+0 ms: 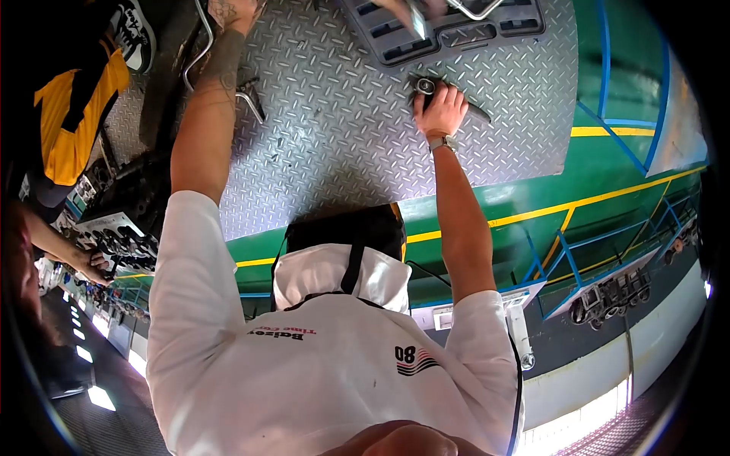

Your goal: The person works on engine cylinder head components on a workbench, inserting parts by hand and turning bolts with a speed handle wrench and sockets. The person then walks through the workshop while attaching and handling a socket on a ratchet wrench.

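My left hand [232, 11] is at the top edge of the head view, partly cut off, so its fingers are hard to make out. Beside it runs a bent metal rod [199, 45]. Near my left forearm lies a metal tool with a bent end [252, 102]. My right hand [441, 112], with a watch on the wrist, is closed over a ratchet wrench [425, 86] lying on the diamond-plate tabletop [334, 129]. The wrench's round head shows past my thumb, and its dark handle comes out on the other side.
A grey moulded tool case [456, 50] lies at the top, with a blurred hand or tool [414, 17] and a chrome rod [479, 11] over it. Another person's hand [93, 264] is at left, near metal parts. A black-and-white stool or bag [334, 266] is before me.
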Motion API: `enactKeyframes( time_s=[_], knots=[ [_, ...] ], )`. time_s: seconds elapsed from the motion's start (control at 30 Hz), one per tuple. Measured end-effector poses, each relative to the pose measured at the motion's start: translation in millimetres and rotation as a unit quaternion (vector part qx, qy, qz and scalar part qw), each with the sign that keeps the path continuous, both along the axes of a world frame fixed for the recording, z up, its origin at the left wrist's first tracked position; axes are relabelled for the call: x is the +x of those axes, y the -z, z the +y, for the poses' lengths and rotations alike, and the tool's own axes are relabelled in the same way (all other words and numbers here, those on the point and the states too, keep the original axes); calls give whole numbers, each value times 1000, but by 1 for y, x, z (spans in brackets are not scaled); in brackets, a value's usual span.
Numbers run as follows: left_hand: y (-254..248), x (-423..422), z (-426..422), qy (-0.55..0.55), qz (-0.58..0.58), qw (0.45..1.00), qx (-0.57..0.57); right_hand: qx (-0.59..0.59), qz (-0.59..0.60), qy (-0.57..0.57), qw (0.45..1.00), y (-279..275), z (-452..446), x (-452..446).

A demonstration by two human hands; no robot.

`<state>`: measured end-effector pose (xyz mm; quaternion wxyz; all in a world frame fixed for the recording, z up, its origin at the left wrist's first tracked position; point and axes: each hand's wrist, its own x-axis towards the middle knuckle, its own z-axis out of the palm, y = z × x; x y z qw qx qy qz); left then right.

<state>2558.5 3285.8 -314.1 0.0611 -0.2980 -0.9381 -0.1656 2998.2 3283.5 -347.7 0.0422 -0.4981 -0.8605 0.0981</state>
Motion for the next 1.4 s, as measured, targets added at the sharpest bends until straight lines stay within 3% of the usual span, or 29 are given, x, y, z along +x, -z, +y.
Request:
enactKeyframes(
  time_s=[0.07,0.1,0.17,0.27,0.37,0.43,0.53,0.6,0.63,0.7,0.77,0.8,0.83,0.87,0.9,1.03,1.07,1.17,1.2,1.23,1.33,1.37,1.4],
  knots=[
    [24,-10,-4,14,114,992,58,3,0,-2,1000,-1,0,0],
    [9,-4,0,14,115,992,59,7,-1,-3,1000,-1,0,0],
    [-19,6,7,-58,-100,993,-25,12,-1,-4,1000,0,0,-2],
    [38,-22,-5,-15,-13,998,57,11,0,-3,1000,-4,-3,1],
    [2,-5,2,22,-59,991,122,22,17,-13,1000,-3,3,-2],
    [-2,-4,4,19,-47,994,99,37,28,-17,999,-4,1,-1],
    [-14,6,-4,29,-92,982,164,-7,7,-4,1000,-13,0,-3],
    [10,18,-16,-33,-46,968,243,22,28,-7,999,-10,0,-3],
    [-16,45,-19,-26,-76,949,305,28,34,-10,999,-13,0,-5],
    [-76,102,-19,-38,-301,815,494,20,29,-9,999,-17,-2,-8],
    [-191,174,-29,-20,-487,762,426,2,20,-8,1000,-14,-1,-3],
    [-254,196,-40,126,-460,838,266,8,5,-5,1000,-14,-3,-2],
    [-306,209,-57,335,-347,856,187,35,-1,-23,999,-7,-5,6],
    [-368,227,-68,325,-380,862,79,67,-2,-46,997,7,-1,9],
    [-415,245,-85,346,-295,890,25,85,18,-30,996,16,-1,9],
    [-538,271,-147,271,-285,919,-27,43,-17,-2,999,-48,-8,-15],
    [-561,272,-168,240,-270,931,-46,45,-13,-13,999,-42,-9,-15],
    [-610,277,-244,149,-179,972,24,103,-29,-109,988,44,12,13],
    [-624,279,-270,117,-152,980,45,-110,-9,-38,993,-10,20,-9],
    [-638,283,-297,85,-129,986,61,-117,-10,-76,990,-21,11,-5],
    [-678,298,-376,-7,-38,992,116,-149,-107,-18,983,-50,16,-15],
    [-690,306,-402,-39,-7,990,134,-241,-157,-35,957,-78,16,-24],
    [-701,313,-426,-71,22,986,148,-142,-97,-163,972,2,51,-13]
  ],
)
